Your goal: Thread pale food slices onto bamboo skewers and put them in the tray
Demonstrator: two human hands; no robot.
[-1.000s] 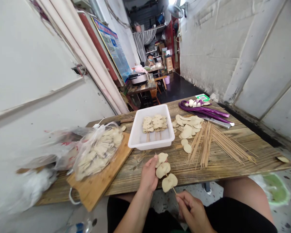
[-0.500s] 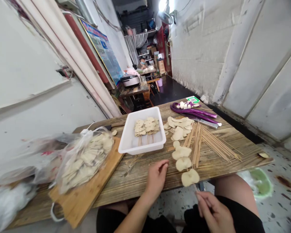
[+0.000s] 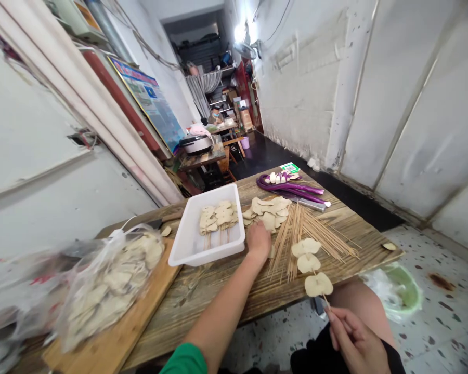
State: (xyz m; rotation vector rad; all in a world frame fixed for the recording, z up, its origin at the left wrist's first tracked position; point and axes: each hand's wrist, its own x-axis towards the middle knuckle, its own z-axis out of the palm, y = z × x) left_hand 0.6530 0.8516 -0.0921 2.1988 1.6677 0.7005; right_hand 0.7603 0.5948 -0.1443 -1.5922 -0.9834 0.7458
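Note:
My right hand [image 3: 353, 332] pinches the lower end of a bamboo skewer [image 3: 326, 300] at the table's front edge. Several thin, pale beige slices [image 3: 319, 284] are threaded flat along that skewer, which points away from me. My left hand [image 3: 259, 241] reaches to the pile of loose slices [image 3: 271, 208] beside the white tray; its fingers are mostly hidden behind the back of the hand. Many bare bamboo skewers [image 3: 331, 234] lie fanned out right of the pile. Inside the white plastic tray [image 3: 206, 257] rest finished-looking skewers of slices [image 3: 219, 214].
Purple eggplants [image 3: 296, 188] and a knife [image 3: 312, 204] lie at the far right. A plastic bag of slices [image 3: 113, 280] sits on a wooden cutting board [image 3: 140, 317] at left. A green basin [image 3: 403, 291] stands on the floor. Farther back, a person [image 3: 215, 117] is at another table.
My left hand has moved forward from the table's front to the loose slice pile. My right hand still holds the loaded skewer. The view has shifted, so the table sits farther left.

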